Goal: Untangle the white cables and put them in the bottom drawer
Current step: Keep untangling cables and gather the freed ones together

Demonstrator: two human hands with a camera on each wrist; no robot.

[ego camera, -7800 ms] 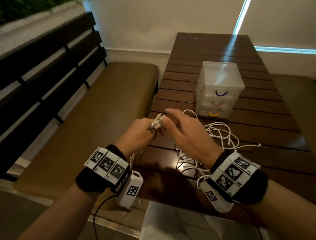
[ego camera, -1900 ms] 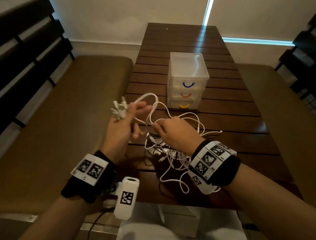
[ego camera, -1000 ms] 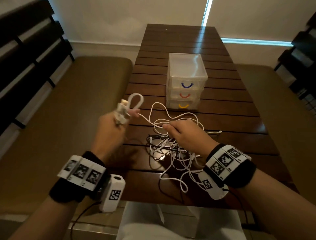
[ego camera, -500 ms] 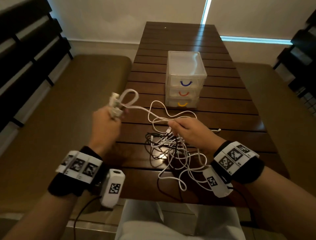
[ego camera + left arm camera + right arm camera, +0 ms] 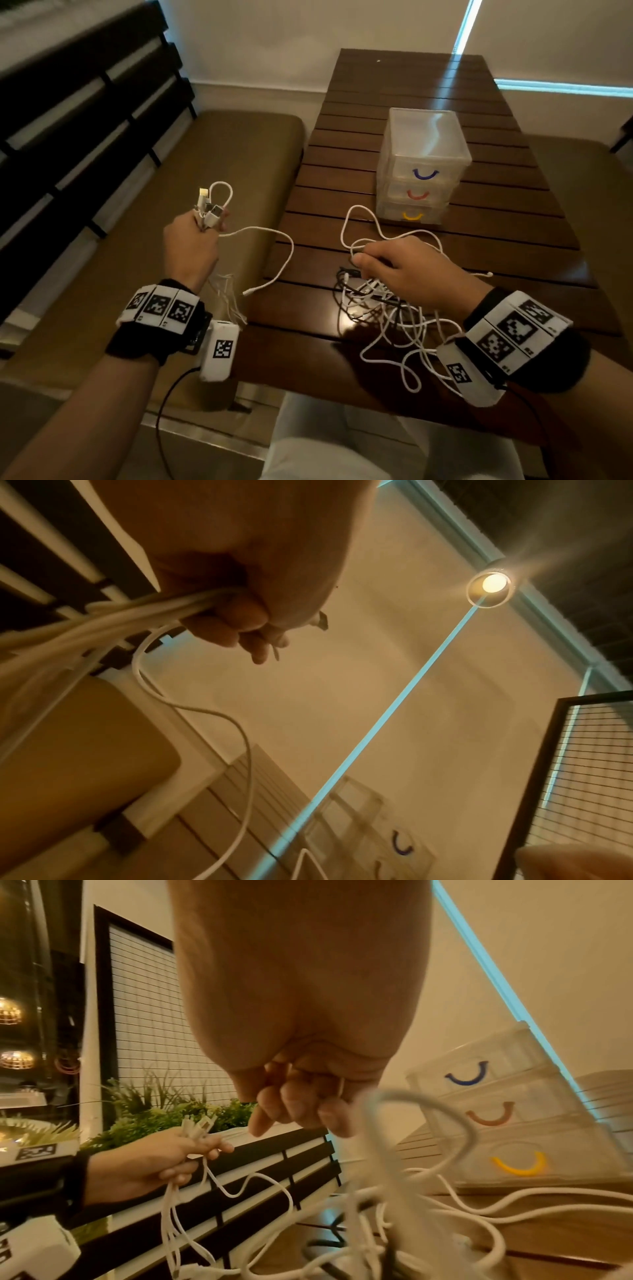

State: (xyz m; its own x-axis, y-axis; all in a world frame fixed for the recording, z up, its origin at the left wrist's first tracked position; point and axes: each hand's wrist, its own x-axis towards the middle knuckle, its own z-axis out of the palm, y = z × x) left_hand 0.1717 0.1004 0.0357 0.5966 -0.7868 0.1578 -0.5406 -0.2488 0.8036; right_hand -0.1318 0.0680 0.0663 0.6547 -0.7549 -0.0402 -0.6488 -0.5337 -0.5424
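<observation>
My left hand (image 5: 205,231) is held over the bench, left of the table, gripping a bunch of white cable ends (image 5: 209,209) whose USB plugs stick up from the fist. In the left wrist view, the left hand (image 5: 240,626) has the white cables (image 5: 103,626) running out below it. One white cable (image 5: 274,240) loops from that hand to the table's left edge. My right hand (image 5: 366,260) rests on the tangle (image 5: 383,318) of white and black cables, fingers curled and pinching a white strand. The bottom drawer (image 5: 412,216), with a yellow handle, is closed.
The clear three-drawer unit (image 5: 424,150) stands on the slatted wooden table (image 5: 496,240) just beyond the tangle, all drawers closed. A padded bench (image 5: 171,178) runs along the left, with a dark slatted backrest (image 5: 68,120). A black cable (image 5: 346,274) lies within the tangle.
My left hand has pulled further left, off the table, and one white cable has slid out of the tangle, its free end trailing at the table edge. The right hand stays on the pile.
</observation>
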